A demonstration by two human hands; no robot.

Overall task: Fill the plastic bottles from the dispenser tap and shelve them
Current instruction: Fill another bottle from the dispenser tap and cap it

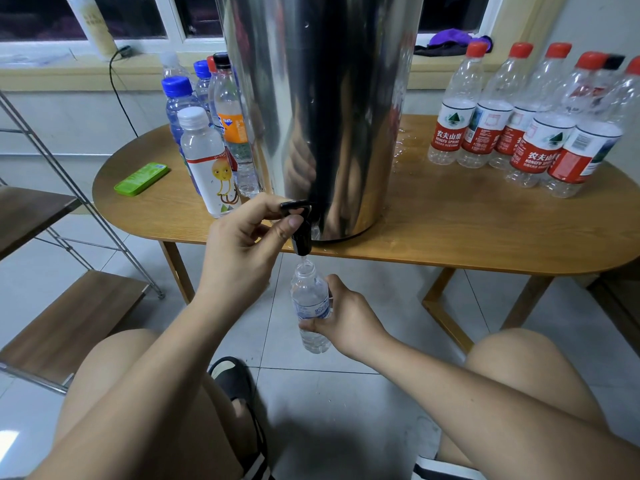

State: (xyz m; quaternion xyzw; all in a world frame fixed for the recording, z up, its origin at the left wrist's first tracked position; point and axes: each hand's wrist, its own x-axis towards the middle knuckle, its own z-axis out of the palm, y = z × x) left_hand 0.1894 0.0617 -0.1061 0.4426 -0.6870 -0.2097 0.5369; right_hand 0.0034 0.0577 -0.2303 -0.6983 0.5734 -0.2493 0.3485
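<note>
A tall steel dispenser [332, 109] stands on the wooden table [467, 230]. Its black tap [300, 233] juts over the table's front edge. My left hand [246, 237] pinches the tap lever between thumb and fingers. Water runs from the spout into an uncapped clear bottle [310, 303] with a blue label, held upright just below the tap. My right hand [341, 317] grips that bottle around its middle from the right. The bottle holds a little water at the bottom.
Several capped bottles [207, 133] with blue, white and black caps stand left of the dispenser. Several red-capped bottles [526, 123] stand at the right. A green case [142, 178] lies at the table's left. A metal shelf rack [69, 306] stands left. Water is spilled on the tabletop.
</note>
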